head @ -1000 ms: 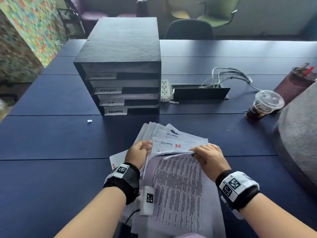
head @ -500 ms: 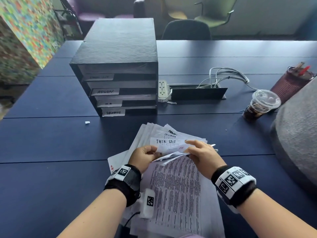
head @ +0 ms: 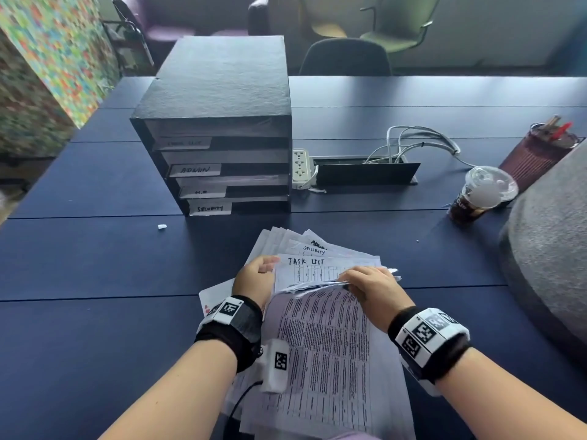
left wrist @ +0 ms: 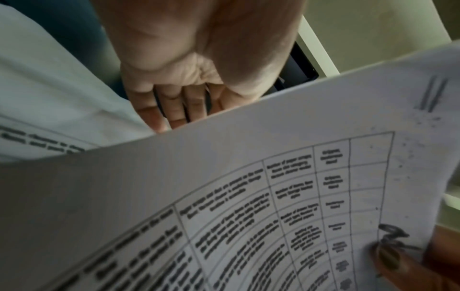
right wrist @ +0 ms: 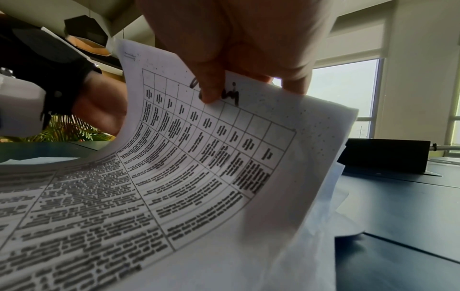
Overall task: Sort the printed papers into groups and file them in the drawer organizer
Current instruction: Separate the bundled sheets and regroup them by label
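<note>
**White sheets lifted at the near edge of the worktop**

White printed papers [head: 320, 344] lie in a loose fan on the dark blue worktop [head: 95, 265], near the middle and close to the person. The right hand [head: 371, 289] pinches the far edge of the top few sheets between thumb and fingers and curls them up off the pile; the right wrist view shows the thumb pressed on a gridded page beside a handwritten word. Under the raised edge lies a sheet headed "TASK LIST" [head: 313, 268], and further away peek sheets marked "SECURITY" and what looks like "ADMIN".

The left hand [head: 254, 281] sits at the left side of the fan, fingers loosely curled against the paper edges. From the left wrist view the fingers bend over the pile, but I cannot tell whether they grip a sheet or only rest there.

The black drawer organizer [head: 219, 128] stands on the worktop beyond the papers, to the left of centre, well apart from them. It has four drawers with white labels; the lower three read "ADMIN", something like "H.R" and "SECURITY", and the top one is too blurred to read.

To the right of the organizer sits a white power strip [head: 300, 168] beside a cable box with grey wires. Further right stand a plastic cup [head: 479, 195] with a domed lid and a dark red pen holder [head: 536, 154]. A small white scrap [head: 162, 227] lies left of the papers.
</note>
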Tool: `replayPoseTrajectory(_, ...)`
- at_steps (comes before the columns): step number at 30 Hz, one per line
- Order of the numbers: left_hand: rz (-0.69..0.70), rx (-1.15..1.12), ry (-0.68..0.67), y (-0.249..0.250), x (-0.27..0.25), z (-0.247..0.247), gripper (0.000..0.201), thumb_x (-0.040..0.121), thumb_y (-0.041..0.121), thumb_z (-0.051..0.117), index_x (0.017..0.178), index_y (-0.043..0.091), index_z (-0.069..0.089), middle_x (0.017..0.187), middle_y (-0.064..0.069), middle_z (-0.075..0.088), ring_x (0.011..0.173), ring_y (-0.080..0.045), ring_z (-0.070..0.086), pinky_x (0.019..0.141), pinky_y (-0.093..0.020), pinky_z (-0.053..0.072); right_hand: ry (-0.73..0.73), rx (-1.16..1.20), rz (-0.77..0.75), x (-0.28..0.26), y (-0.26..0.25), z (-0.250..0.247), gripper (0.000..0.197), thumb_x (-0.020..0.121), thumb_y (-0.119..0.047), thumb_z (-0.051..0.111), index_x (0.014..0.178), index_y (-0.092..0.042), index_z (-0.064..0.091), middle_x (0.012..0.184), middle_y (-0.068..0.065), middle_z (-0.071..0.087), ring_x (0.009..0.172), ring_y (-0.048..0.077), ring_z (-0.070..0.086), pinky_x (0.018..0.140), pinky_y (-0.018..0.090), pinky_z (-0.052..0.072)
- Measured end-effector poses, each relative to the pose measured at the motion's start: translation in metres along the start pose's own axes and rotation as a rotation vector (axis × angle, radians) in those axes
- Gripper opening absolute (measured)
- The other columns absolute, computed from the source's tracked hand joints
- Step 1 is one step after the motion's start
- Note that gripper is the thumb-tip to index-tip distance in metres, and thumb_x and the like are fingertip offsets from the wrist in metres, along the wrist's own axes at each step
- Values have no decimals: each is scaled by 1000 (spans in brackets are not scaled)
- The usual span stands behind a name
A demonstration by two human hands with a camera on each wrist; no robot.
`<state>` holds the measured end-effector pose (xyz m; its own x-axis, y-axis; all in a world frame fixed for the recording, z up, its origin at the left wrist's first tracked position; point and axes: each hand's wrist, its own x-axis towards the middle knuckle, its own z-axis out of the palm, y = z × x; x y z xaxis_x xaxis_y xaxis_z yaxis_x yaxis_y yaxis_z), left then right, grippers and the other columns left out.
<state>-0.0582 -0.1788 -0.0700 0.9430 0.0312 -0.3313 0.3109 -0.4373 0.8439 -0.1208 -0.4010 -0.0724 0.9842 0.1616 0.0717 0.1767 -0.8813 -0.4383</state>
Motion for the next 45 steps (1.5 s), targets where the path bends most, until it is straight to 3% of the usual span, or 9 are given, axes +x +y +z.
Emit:
replayPoseTrajectory(3, 23, 54, -52, -4, 4, 3, 47, 86, 4, 50, 131, 18, 55, 124, -2, 61, 110, -14, 56, 92, -21, 41, 38, 16, -15, 1, -2, 0, 20, 84, -2, 59, 91, -18, 68, 92, -5, 66, 85, 22, 62, 81, 30, 31)
replayPoseTrajectory(9, 30, 129, -87, -10, 13, 6, 57, 83, 7, 50, 139, 19, 47, 135, -3, 51, 118, -17, 52, 103, -25, 39, -5, 17, 20, 1, -4, -1, 20, 87, -3, 55, 95, -18, 67, 96, -5, 64, 90, 21, 59, 83, 29, 29)
replayPoseTrajectory(14, -38, 251, -173, -13, 25, 6, 62, 79, 10, 53, 138, 27, 46, 115, -2, 43, 112, -19, 49, 102, -26, 38, -35, 9, 41, 0, -7, -4, 21, 88, -4, 54, 95, -18, 67, 97, -6, 63, 91, 19, 58, 83, 27, 27)
replayPoseTrajectory(19, 51, 364, -131, -7, 26, 8, 40, 82, 25, 63, 122, 26, 61, 118, -3, 44, 119, -22, 42, 106, -34, 36, -47, 17, 53, -1, -9, -7, 21, 87, -3, 55, 93, -20, 67, 99, -6, 64, 92, 21, 59, 85, 30, 33)
replayPoseTrajectory(26, 113, -151, -370, -3, 3, 3, 13, 83, 17, 71, 95, 13, 73, 81, 2, 71, 73, -5, 63, 70, -14, 47, -92, 53, 122, 5, -8, -12, 19, 88, -7, 56, 93, -21, 69, 143, -4, 44, 104, 32, 57, 95, 37, 38)
replayPoseTrajectory(30, 85, -219, -418, -8, 3, -6, 23, 68, 31, 80, 90, 29, 76, 93, -2, 74, 83, -11, 67, 77, -21, 52, -130, 40, 98, 8, -7, -13, 17, 90, -10, 55, 97, -17, 69, 135, -8, 52, 117, 23, 53, 97, 32, 32)
replayPoseTrajectory(34, 37, -389, -399, -9, 3, -11, 32, 91, 2, 54, 118, 15, 63, 107, -7, 67, 86, -14, 66, 70, -17, 53, -83, 55, 52, 8, -7, -8, 20, 86, -12, 54, 95, -17, 71, 113, -8, 67, 104, 25, 60, 90, 34, 36)
replayPoseTrajectory(38, -32, -433, -329, -11, 5, -10, 44, 91, 1, 34, 119, 22, 60, 109, -1, 68, 86, -15, 64, 67, -21, 50, -50, 41, 45, 5, -7, -4, 20, 86, -13, 54, 95, -19, 71, 108, -10, 68, 98, 24, 61, 87, 35, 37)
replayPoseTrajectory(45, -35, -19, -61, -25, 24, 4, 14, 84, 12, 65, 97, 16, 65, 108, -2, 64, 93, -17, 62, 89, -28, 49, 34, 17, 9, 2, -10, -5, 19, 81, -16, 52, 87, -21, 69, 96, -11, 69, 85, 24, 64, 78, 39, 45)
